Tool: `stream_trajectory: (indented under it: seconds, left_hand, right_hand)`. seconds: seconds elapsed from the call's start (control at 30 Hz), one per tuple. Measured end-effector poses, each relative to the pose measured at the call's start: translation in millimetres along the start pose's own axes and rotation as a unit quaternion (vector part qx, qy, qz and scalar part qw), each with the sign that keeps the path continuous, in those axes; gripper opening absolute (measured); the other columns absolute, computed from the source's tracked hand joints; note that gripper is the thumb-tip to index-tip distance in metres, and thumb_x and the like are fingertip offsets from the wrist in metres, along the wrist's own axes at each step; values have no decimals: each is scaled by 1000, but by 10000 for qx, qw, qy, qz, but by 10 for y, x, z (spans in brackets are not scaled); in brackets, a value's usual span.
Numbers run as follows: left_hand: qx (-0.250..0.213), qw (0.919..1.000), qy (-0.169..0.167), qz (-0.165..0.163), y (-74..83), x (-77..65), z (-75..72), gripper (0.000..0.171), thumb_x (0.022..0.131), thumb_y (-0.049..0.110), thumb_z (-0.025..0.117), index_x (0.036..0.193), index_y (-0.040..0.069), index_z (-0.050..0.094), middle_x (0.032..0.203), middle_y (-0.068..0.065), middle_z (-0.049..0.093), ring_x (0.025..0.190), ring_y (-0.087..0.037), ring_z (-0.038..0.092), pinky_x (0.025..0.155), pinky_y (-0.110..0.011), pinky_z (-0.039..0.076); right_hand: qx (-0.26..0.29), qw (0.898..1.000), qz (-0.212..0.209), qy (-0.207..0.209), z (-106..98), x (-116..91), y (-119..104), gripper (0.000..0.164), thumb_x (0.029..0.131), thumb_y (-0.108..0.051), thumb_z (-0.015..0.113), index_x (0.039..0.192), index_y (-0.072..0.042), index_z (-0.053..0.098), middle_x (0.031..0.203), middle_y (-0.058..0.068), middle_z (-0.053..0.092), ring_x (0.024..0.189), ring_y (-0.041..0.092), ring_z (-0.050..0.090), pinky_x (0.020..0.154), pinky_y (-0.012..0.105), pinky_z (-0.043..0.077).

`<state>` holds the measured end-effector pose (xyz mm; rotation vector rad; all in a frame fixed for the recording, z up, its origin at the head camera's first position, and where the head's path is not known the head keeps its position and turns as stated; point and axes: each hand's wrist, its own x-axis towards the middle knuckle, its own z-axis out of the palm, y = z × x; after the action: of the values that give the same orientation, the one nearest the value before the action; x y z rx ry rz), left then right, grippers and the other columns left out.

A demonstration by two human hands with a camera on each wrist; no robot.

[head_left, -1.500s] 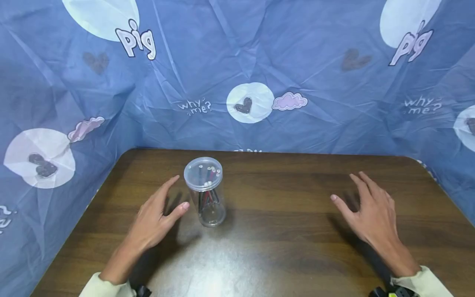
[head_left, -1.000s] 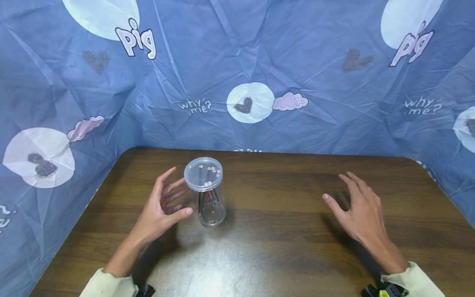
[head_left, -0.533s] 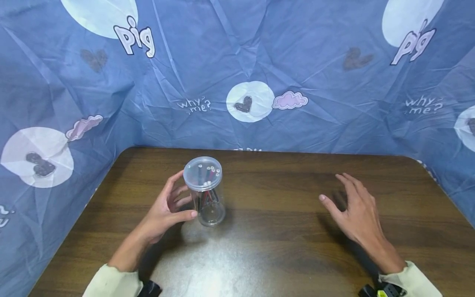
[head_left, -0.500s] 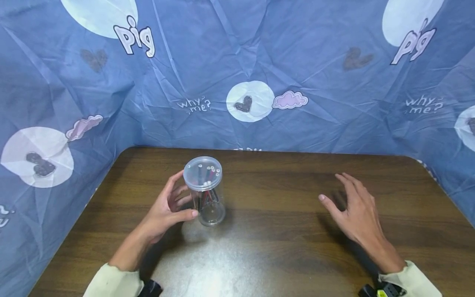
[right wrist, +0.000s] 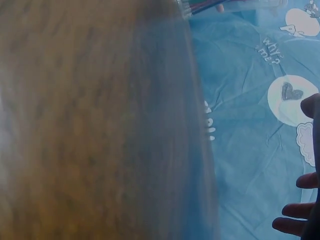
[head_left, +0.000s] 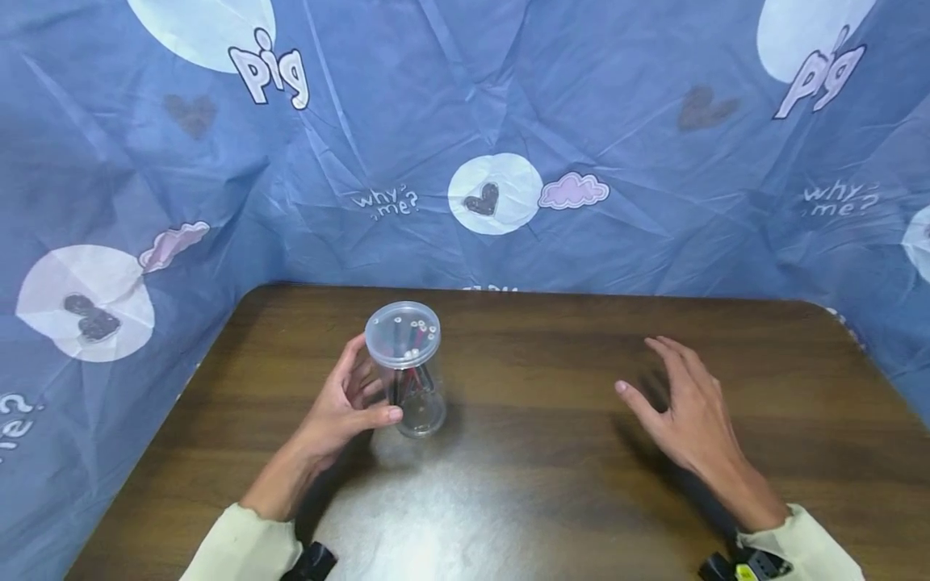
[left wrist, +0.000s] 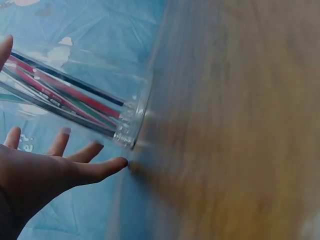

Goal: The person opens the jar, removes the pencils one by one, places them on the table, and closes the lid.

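A clear plastic jar (head_left: 422, 407) stands upright on the table left of centre, its translucent lid (head_left: 402, 337) on. Inside lean several slim, pencil-like sticks (left wrist: 75, 97) in black, red and green; small white ends show through the lid. My left hand (head_left: 345, 409) is curved about the jar's left side, thumb in front and fingers behind. In the left wrist view those fingers (left wrist: 100, 170) are spread and extended below the jar, with a gap showing. My right hand (head_left: 686, 415) hovers over the table's right side, holding nothing, fingers loosely extended.
The brown wooden table (head_left: 538, 460) has rounded far corners. A blue printed cloth (head_left: 407, 121) hangs behind it and along both sides. Dark wrist devices (head_left: 312, 561) show at both sleeves.
My left hand has moved right, from beside the jar to around its left side. My right hand has drifted left a little. The jar stays where it was on the table.
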<state>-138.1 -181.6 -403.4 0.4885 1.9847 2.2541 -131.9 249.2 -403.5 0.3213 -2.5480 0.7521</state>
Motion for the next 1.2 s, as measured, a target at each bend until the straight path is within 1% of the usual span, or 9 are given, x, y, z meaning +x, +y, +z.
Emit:
stream_trajectory:
  seconds: [0.17,0.3,0.5,0.6,0.7,0.8,1.03,1.1,1.2]
  left_hand:
    - [-216,9997,-36,147,-74,14,25,92,75,-5,81,151,17,33,145,-7,48,123,-22,55,102,-32,48]
    - [-201,9995,-6,247,-109,35,47,93,74,-8,80,150,18,34,141,-1,52,121,-20,57,101,-33,49]
    - [17,9995,-1,300,-116,63,91,95,70,-11,81,148,18,35,140,-1,56,124,-22,56,102,-40,47]
    - [177,9993,18,314,-113,86,121,94,69,-10,83,145,17,36,139,-3,56,126,-23,55,105,-46,43]
    - [225,9992,16,341,-116,114,151,94,68,-9,84,145,16,36,140,-5,56,127,-23,53,108,-50,39]
    - [184,9992,5,358,-120,130,160,95,68,-9,84,145,17,35,141,-6,55,128,-23,53,107,-46,41]
    - [303,9993,174,165,-113,109,137,103,67,-12,82,152,13,29,146,-22,47,128,-19,52,106,-37,43]
    - [340,9991,225,152,-109,102,134,104,67,-12,82,153,12,29,144,-22,49,126,-19,53,104,-33,45]
    - [381,9988,267,151,-98,84,129,102,69,-12,81,153,12,30,140,-18,53,124,-19,55,103,-32,46]
  right_hand:
    - [19,9999,-64,-89,12,-1,-10,67,88,-36,73,140,-1,50,141,24,48,123,46,48,90,69,36]
    - [38,9997,-20,-223,32,6,-22,67,89,-37,72,141,-1,48,142,24,47,124,46,48,90,70,36]
    - [101,9992,-53,-373,80,29,-73,68,90,-38,71,142,-1,47,141,24,47,124,46,48,94,69,35]
    - [178,9992,-133,-336,111,44,-113,68,89,-36,73,141,-2,47,140,23,48,123,45,49,95,68,36]
    - [249,9989,-131,-363,147,45,-165,67,89,-36,73,141,-2,47,140,22,48,123,44,49,96,67,35]
    - [317,9985,-137,-423,207,43,-236,68,89,-37,72,141,-4,47,139,20,49,123,42,49,95,66,36]
    - [478,9967,-435,-487,372,76,-416,68,87,-39,74,140,-5,48,138,17,50,124,37,50,97,61,38]
    - [507,9962,-531,-467,394,89,-454,69,86,-39,75,140,-5,48,138,16,51,124,36,51,97,60,38]
    - [517,9957,-632,-445,408,103,-488,69,85,-39,75,139,-4,49,137,16,52,124,35,51,97,60,39]
